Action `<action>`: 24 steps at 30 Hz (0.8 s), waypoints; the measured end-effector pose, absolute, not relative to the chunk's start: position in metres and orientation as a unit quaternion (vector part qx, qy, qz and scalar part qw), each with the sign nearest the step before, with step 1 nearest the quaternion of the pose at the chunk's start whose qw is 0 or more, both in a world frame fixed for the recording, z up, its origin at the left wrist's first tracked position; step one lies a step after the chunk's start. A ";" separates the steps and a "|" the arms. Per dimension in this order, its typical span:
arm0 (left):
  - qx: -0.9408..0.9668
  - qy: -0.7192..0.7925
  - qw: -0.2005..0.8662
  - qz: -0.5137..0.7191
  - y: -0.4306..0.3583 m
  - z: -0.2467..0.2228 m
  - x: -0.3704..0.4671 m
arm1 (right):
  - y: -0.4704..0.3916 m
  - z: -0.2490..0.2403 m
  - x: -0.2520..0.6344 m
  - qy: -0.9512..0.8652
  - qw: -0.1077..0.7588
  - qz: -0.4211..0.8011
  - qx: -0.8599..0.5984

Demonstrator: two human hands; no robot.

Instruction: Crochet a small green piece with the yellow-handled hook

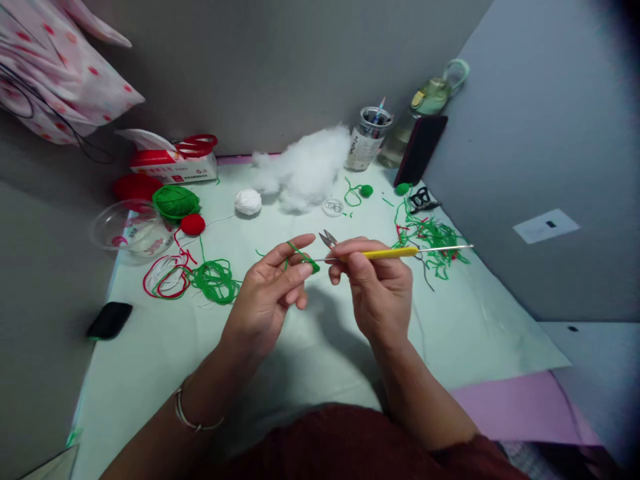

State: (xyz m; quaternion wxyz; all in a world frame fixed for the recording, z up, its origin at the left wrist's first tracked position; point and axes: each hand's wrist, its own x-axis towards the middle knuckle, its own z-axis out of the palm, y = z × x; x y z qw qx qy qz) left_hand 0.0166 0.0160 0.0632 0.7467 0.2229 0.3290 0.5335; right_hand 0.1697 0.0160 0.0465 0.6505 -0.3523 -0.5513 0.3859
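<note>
My left hand [273, 283] pinches a small piece of green crochet [314, 266] between thumb and fingers, with green yarn [299, 251] running over the raised index finger. My right hand [375, 283] grips a crochet hook [390, 254] by its yellow handle. The hook's thin metal end points left and meets the green piece; its other metal end sticks out to the right. Just beyond the right fingers show the blades of small scissors [327, 239], their rest hidden behind the hand. A loose coil of green yarn [215, 280] lies left of my left hand.
White stuffing [310, 167] sits at the back, near a pen cup [367, 143], a bottle [400, 137] and a leaning phone [421, 150]. Yarn scraps [437, 243] lie at right. Yarn balls, a tissue box [173, 167] and a clear plastic bowl [107, 230] stand at left.
</note>
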 end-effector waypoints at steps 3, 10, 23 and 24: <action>0.273 0.329 0.727 0.538 0.014 0.059 0.020 | 0.016 0.045 0.169 -0.551 0.632 0.404 -0.366; 0.276 0.323 0.733 0.531 0.013 0.057 0.019 | 0.017 0.042 0.170 -0.511 0.639 0.456 -0.350; 0.205 0.263 0.827 0.452 0.017 0.069 0.007 | 0.023 0.051 0.171 -0.391 0.646 0.563 -0.336; 0.214 0.265 0.821 0.458 0.016 0.069 0.007 | 0.023 0.051 0.172 -0.388 0.642 0.572 -0.331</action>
